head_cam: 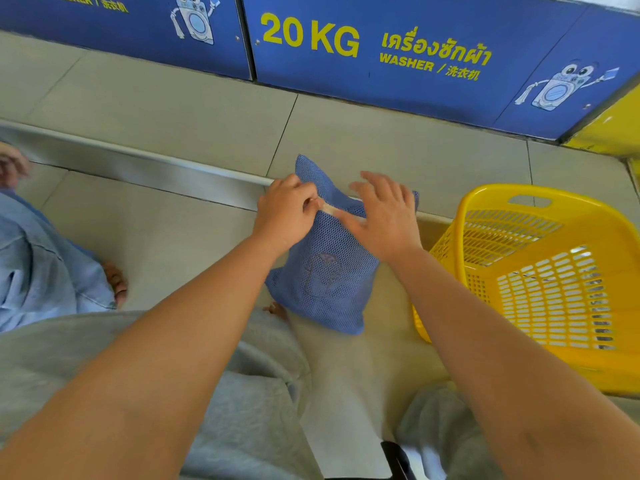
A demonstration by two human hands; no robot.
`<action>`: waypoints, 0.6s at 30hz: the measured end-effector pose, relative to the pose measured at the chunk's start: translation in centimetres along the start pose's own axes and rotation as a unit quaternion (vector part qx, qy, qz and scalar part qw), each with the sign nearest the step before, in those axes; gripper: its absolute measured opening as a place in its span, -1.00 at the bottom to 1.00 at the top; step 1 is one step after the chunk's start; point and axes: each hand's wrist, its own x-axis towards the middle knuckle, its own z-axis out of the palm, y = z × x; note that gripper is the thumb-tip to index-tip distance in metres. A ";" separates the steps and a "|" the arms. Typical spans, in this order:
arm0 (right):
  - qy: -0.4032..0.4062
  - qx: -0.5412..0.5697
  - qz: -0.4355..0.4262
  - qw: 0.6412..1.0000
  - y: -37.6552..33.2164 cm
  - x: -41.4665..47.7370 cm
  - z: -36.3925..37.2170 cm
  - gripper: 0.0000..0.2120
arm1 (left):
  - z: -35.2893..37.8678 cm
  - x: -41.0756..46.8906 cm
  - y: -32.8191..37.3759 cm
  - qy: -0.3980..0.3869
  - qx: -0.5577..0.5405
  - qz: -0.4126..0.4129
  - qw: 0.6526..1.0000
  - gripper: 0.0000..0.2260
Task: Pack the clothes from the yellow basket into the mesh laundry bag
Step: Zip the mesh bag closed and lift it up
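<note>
A blue mesh laundry bag (325,271) stands bulging on the tiled floor between my knees, and a faint printed garment shows through its mesh. My left hand (285,211) pinches the bag's top edge at the pale zipper strip. My right hand (384,213) hovers over the top right of the bag with its fingers spread, touching or just above the mesh. The yellow basket (540,278) stands to the right of the bag, and I see no clothes through its slotted walls and floor.
Blue washer fronts (381,53) marked 20 KG line the far side. A metal floor strip (138,168) runs across behind the bag. Another person in light blue jeans (41,268) stands at the left with a bare foot showing. My grey trousers (242,410) fill the bottom.
</note>
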 end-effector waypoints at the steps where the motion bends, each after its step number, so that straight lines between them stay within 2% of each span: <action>1: -0.018 -0.017 -0.025 0.999 0.1 -0.4 0.7 -0.55 | 0.1 -0.1 -0.1 0.000 -0.009 -0.003 1.000 -0.84; 4: -0.038 -0.046 -0.051 0.997 0.0 -1.0 2.2 -0.71 | 0.3 -0.2 -0.6 -0.002 -0.041 -0.001 0.999 -0.84; 8: 0.029 -0.050 -0.050 0.997 -0.3 -1.2 2.6 -0.94 | 0.8 -0.1 -1.1 -0.012 -0.059 -0.003 0.998 -0.83; 10: 0.041 -0.053 -0.049 0.997 0.2 -1.6 2.7 -0.94 | 0.9 0.3 -2.1 -0.014 -0.039 -0.038 0.998 -0.83; 15: -0.026 -0.082 0.022 0.996 2.8 -2.6 3.3 -0.90 | 0.9 1.8 -5.0 -0.016 0.055 -0.154 0.986 -0.80; 16: -0.031 -0.067 0.030 0.997 3.0 -2.6 3.5 -0.88 | 1.4 2.1 -5.1 -0.020 0.044 -0.165 0.985 -0.79; 18: -0.032 -0.015 0.068 0.997 3.1 -2.4 3.8 -0.82 | 2.4 2.8 -4.8 -0.019 -0.060 -0.187 0.980 -0.80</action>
